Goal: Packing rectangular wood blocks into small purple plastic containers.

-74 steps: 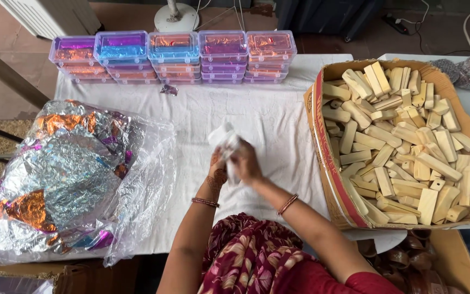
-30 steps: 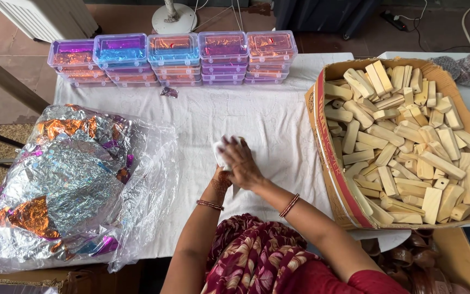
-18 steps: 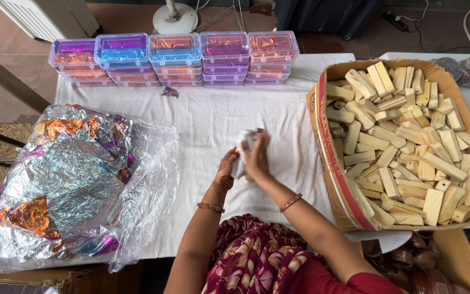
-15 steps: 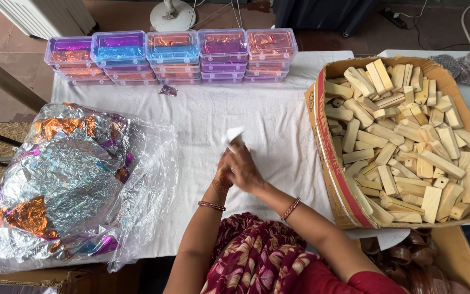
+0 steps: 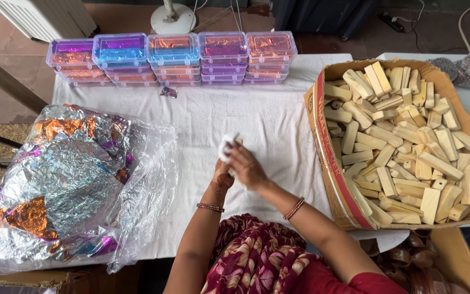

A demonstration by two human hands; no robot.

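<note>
Block point(image 5: 239, 142) and white wrap point(image 5: 226, 146) sit together between our two hands, above the middle of the desk point(image 5: 202, 117), which is covered with a white cloth. We can see only a small tan corner of the block poking out beside the wrap. Our right hand point(image 5: 249, 167) lies over the bundle from the right, its fingers curled and its grip closed on the block. Our left hand point(image 5: 223, 177) comes up from below with its fingers tucked under the right one; it appears to pinch the wrap, though its fingertips are mostly hidden. Each wrist wears a thin bangle.

To our right, a cardboard box point(image 5: 327, 158) stands on the desk edge, filled with a loose heap of pale wooden blocks point(image 5: 403, 136). It is near our right hand but not touching it.

To our left lies a clear plastic bag point(image 5: 142, 179) holding crumpled foil sheets point(image 5: 61, 179), mostly silver with orange and purple patches. It is near our left forearm.

Along the far edge of the desk stand five stacks of clear plastic cases point(image 5: 172, 57), side by side, showing purple, blue and orange foil inside. A small scrap of foil point(image 5: 168, 92) lies just in front of them, well apart from our hands.
</note>
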